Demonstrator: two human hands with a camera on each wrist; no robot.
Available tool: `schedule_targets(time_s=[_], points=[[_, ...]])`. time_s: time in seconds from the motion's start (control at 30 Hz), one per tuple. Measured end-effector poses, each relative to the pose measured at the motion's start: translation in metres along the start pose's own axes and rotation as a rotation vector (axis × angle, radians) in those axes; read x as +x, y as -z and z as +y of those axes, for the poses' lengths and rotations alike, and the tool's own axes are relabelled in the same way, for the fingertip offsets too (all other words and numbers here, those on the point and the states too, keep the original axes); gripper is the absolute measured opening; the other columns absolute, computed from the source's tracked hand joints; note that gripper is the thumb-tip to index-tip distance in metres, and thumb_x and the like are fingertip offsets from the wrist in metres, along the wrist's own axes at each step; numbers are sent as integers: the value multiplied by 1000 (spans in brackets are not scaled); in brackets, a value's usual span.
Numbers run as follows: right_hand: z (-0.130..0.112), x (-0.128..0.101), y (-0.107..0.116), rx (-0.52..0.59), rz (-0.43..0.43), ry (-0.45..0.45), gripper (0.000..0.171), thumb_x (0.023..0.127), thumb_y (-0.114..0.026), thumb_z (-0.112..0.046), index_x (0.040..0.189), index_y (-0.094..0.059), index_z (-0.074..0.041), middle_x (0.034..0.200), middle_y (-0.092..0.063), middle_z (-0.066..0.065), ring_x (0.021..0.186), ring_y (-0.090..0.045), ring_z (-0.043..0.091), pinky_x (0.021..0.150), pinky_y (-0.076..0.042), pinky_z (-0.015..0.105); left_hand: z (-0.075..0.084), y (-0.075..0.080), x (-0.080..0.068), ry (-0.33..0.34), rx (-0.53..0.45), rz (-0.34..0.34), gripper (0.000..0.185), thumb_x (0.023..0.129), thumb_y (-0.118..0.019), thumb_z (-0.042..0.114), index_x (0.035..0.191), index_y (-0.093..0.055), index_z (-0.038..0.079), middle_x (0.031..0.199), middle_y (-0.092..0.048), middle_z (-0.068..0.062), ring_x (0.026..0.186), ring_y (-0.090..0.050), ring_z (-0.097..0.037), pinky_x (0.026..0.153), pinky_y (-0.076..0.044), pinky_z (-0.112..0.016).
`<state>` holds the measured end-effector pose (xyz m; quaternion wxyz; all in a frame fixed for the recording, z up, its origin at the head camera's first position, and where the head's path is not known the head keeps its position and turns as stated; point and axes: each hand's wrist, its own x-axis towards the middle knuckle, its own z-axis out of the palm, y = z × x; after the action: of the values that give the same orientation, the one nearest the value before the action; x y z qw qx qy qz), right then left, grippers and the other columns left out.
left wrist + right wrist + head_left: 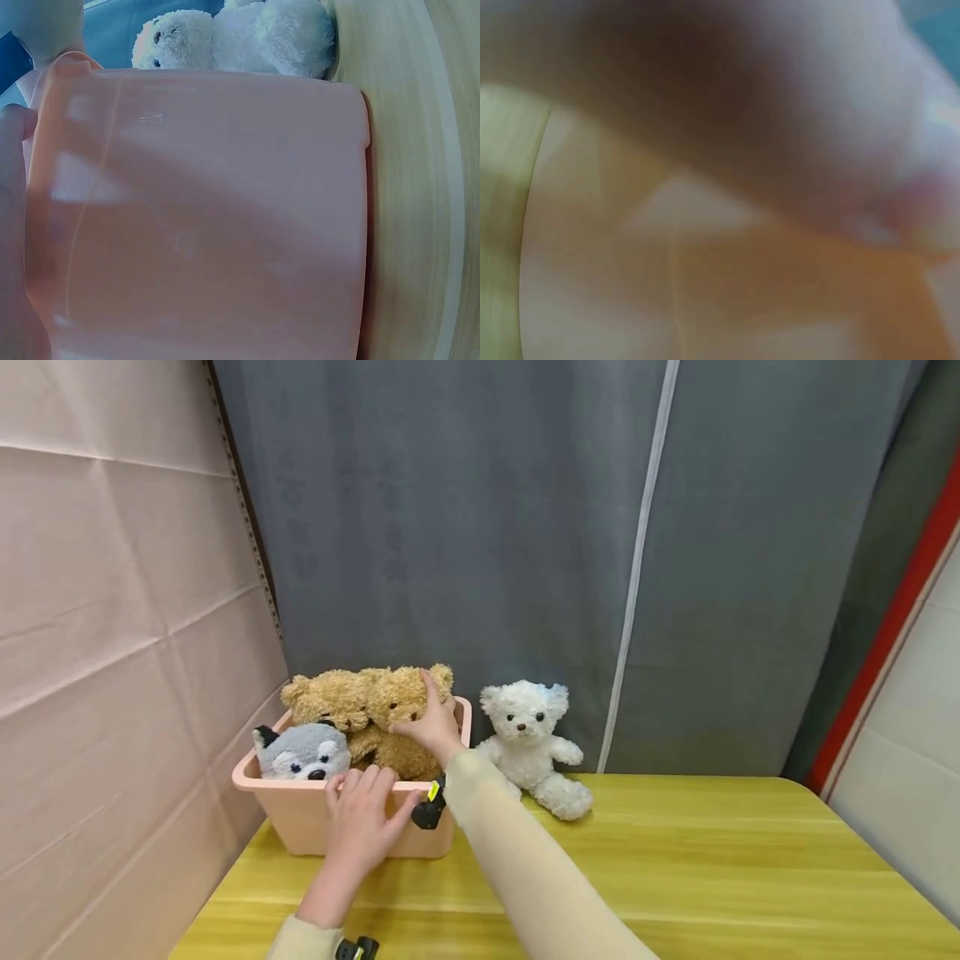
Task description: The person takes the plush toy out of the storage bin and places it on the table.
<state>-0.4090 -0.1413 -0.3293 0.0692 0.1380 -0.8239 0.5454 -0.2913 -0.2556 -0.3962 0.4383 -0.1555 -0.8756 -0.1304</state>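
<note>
Right hand (437,728) on curly tan teddy bear (395,695), pink plastic bin

Right hand: thumb and index finger spread wide across the bear's head; other fingers hidden. Bear sat inside the bin (296,820), right side. Left hand (362,820): gripped the front rim, thumb outside. Also in bin: second tan teddy bear (330,697), left; grey husky plush (303,750), front left. White teddy bear (528,756) sat just beside the bin on the wood-grain table (712,852).

I saw plain cream sleeves (525,860) and black wrist devices (427,814), one bearing a bright yellow marking (433,791).
</note>
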Motion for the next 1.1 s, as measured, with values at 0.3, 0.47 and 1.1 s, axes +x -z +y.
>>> schedule_targets(time_s=[0.3, 0.47, 1.1], points=[[5, 0, -6, -42, 31, 5, 101, 75, -84, -13, 150, -23, -43, 150, -21, 21, 81, -57, 26, 60, -47, 34, 1, 0, -6, 17, -7, -9, 40, 90, -54, 56, 85, -52, 16, 79, -44, 3, 77, -40, -23, 91, -23, -55], [2, -1, -8, -87, 50, 33, 95, 75, -84, -19, 148, -28, -42, 142, -29, 19, 83, -56, 25, 64, -48, 34, 0, 1, -8, 23, -4, 5, 42, 90, -54, 56, 84, -51, 15, 79, -44, 3, 77, -39, -24, 90, -22, -55], [-29, 15, 27, -164, 116, 90, 92, 76, -83, -28, 147, -26, -46, 134, -33, 14, 73, -54, 28, 60, -45, 38, 1, 5, 5, 53, 7, -84, 39, 91, -52, 56, 84, -47, 17, 85, -49, 2, 84, -41, -23, 93, -21, -53]])
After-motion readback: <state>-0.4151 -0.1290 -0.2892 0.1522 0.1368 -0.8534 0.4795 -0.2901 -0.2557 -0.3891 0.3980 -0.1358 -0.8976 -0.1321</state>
